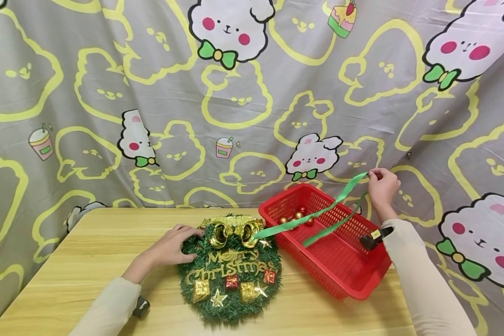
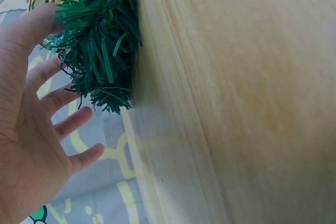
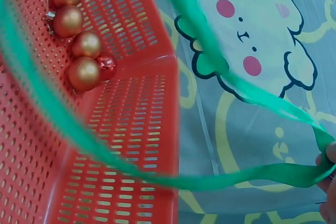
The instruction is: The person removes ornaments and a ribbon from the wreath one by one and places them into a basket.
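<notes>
A round green Christmas wreath [image 1: 231,308] lies on the table, with gold bells [image 1: 219,234], gold "Merry Christmas" lettering, small gift boxes and stars on it. At its upper left edge is my left hand [image 1: 174,247]; its fingers [image 2: 68,121] are spread and the thumb reaches the green tinsel [image 2: 102,40]. Above the far side of the red basket, my right hand [image 1: 384,189] pinches a green ribbon [image 1: 348,186] between thumb and fingertips. One length of ribbon stretches down to the wreath beside the right bell, while another hangs over the basket. The ribbon is slightly blurred in the right wrist view.
Right of the wreath stands a perforated red plastic basket [image 1: 340,289], holding several gold ball ornaments [image 3: 84,74] and a small red one [image 3: 106,66]. The wooden table [image 1: 88,252] ends at a grey patterned curtain [image 1: 168,102] behind.
</notes>
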Tool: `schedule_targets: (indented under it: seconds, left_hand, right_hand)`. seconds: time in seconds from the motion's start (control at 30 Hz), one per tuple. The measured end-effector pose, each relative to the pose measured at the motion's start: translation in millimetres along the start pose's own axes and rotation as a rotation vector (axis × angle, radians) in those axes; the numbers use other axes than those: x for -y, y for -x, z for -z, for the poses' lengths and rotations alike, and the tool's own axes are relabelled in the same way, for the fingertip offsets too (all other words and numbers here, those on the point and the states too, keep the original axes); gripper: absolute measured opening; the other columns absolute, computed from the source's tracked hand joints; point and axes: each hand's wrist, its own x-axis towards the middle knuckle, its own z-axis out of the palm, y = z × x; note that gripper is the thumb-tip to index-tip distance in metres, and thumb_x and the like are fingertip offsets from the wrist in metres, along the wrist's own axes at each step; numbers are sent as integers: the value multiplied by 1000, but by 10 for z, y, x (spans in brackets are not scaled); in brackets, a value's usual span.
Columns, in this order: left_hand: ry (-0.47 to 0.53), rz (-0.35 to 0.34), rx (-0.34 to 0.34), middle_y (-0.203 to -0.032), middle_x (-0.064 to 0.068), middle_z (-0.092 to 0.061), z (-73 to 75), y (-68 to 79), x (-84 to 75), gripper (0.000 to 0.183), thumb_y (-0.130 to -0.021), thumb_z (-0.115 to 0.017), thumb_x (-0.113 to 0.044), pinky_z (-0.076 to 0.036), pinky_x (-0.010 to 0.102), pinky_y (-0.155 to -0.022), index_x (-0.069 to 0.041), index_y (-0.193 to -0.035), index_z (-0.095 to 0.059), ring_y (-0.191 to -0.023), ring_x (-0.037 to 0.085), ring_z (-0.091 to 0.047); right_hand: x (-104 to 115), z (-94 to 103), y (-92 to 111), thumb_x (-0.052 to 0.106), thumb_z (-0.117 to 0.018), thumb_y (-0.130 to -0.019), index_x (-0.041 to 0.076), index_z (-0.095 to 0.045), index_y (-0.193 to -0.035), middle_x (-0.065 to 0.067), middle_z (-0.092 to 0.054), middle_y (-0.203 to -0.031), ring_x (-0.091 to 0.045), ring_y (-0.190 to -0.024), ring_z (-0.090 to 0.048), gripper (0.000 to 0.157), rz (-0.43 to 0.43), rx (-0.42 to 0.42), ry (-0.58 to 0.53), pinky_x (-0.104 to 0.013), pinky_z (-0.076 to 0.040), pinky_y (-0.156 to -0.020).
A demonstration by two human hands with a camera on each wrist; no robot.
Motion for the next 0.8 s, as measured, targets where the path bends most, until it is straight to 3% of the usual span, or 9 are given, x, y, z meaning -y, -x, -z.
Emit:
schedule_targets:
  seconds: [0.1,0.17,0.3,0.43,0.6,0.8]
  left_hand:
    - [6,-1,-1,-137,7,-63,7,-2,0,60,-83,-80,-29,-42,66,-106,-17,-138,-60,-129,35,-52]
    - [6,-2,-3,-137,7,-63,11,-4,2,60,-83,-80,-29,-42,66,-106,-17,-138,-60,-129,35,-52]
    - [8,-8,-6,-137,7,-63,14,-8,4,60,-83,-80,-29,-42,66,-106,-16,-138,-60,-129,36,-52]
    - [7,-9,-7,-137,8,-63,10,-10,7,60,-83,-80,-29,-42,67,-106,-16,-138,-61,-130,37,-52]
    - [3,-2,-3,-138,8,-62,-1,-9,7,60,-83,-79,-29,-41,67,-107,-17,-138,-61,-130,36,-52]
    - [2,8,0,-139,9,-62,-2,-2,-6,59,-82,-79,-29,-40,67,-108,-18,-137,-61,-131,37,-51]
  right_hand:
    - [-2,16,-5,18,-61,-101,-3,-75,-108,-25,-71,-101,-28,-83,-57,26,4,-13,-2,-31,-39,-73]
    - [-2,22,6,20,-61,-102,-2,-75,-109,-23,-70,-100,-24,-81,-55,27,6,19,2,-29,-39,-70]
    - [2,13,58,24,-59,-103,1,-75,-109,-17,-69,-96,-13,-73,-52,29,36,157,43,-24,-40,-62]
    - [19,-22,112,23,-62,-102,1,-75,-106,-17,-70,-93,-12,-70,-53,27,97,276,66,-19,-41,-57]
    - [62,-87,150,20,-65,-100,1,-75,-103,-19,-73,-94,-12,-72,-57,22,162,387,66,-19,-44,-58]
    - [107,-147,172,15,-67,-99,-2,-75,-103,-22,-75,-96,-12,-75,-62,20,229,596,33,-20,-47,-61]
